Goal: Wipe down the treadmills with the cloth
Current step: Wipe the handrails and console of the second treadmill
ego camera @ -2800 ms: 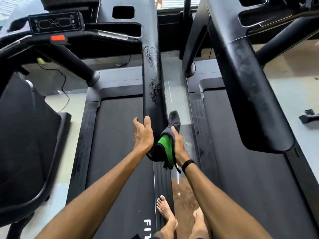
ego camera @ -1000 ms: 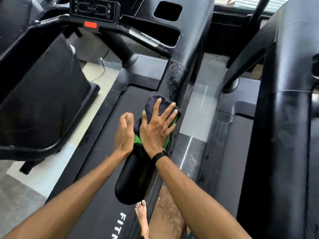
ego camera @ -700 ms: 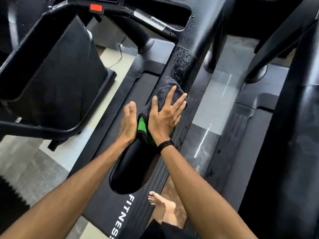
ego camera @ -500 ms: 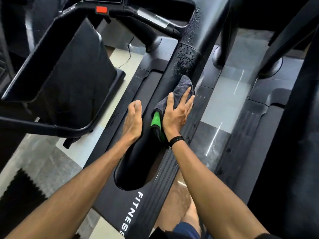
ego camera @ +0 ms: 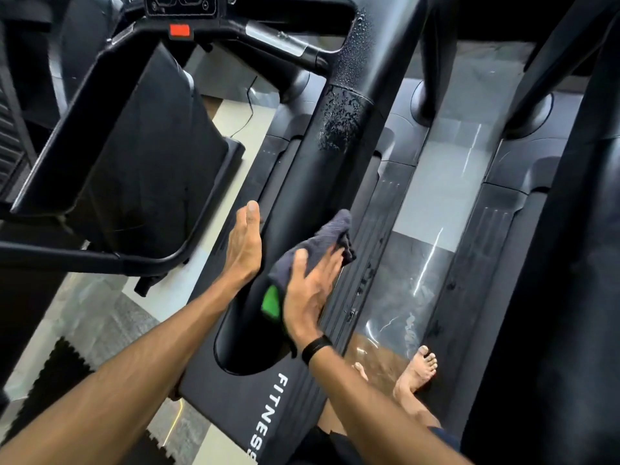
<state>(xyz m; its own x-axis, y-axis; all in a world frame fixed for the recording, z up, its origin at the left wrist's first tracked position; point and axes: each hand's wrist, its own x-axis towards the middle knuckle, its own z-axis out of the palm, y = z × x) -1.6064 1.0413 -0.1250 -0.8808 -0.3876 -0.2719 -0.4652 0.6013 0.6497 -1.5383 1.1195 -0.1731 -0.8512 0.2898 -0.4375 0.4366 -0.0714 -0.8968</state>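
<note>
A: Pressing the grey cloth (ego camera: 315, 250) flat against the treadmill handrail (ego camera: 302, 203), our right hand (ego camera: 310, 290) lies with fingers straight; a green patch shows at the cloth's near end.

B: Our left hand (ego camera: 243, 245) rests open-palmed on the rail's left side, just beside the cloth.

A: The rail's long axis runs from its rounded end near us up and rightward to the droplet-speckled part.

B: Right of the rail, a shiny floor strip (ego camera: 432, 209) separates it from the neighbouring treadmill (ego camera: 496, 229); our bare foot (ego camera: 417, 374) stands there.

A gym: treadmills (ego camera: 302, 169) side by side, floor mats (ego camera: 67, 380).
</note>
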